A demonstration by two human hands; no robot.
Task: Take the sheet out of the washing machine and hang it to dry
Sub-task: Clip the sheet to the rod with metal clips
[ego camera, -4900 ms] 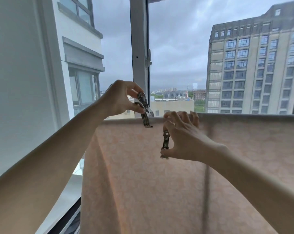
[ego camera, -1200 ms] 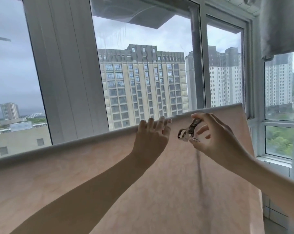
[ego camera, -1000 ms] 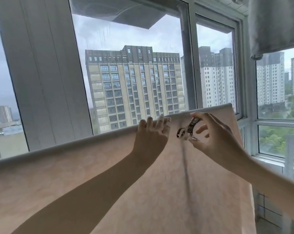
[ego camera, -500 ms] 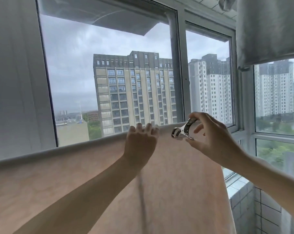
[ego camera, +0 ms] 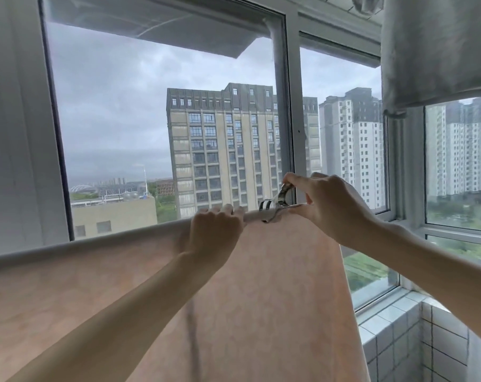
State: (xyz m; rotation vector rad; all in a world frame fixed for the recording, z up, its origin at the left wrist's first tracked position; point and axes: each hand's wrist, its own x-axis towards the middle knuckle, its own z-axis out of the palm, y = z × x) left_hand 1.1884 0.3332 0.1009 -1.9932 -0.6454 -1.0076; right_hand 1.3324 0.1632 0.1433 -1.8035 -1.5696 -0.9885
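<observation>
Since half a second ago the right hand (ego camera: 333, 208) has lowered the metal clip (ego camera: 275, 206), pinched open, onto the sheet's (ego camera: 261, 299) top fold. Left hand (ego camera: 217, 230) grips that fold just beside it. Sheet already hangs over the rail; clipping remains. Window (ego camera: 286, 106) beyond.

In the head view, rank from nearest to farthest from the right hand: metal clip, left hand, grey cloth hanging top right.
1. Metal clip, pinched in the right hand.
2. Left hand, just left, on the sheet's top edge.
3. Grey cloth, high above right.
</observation>
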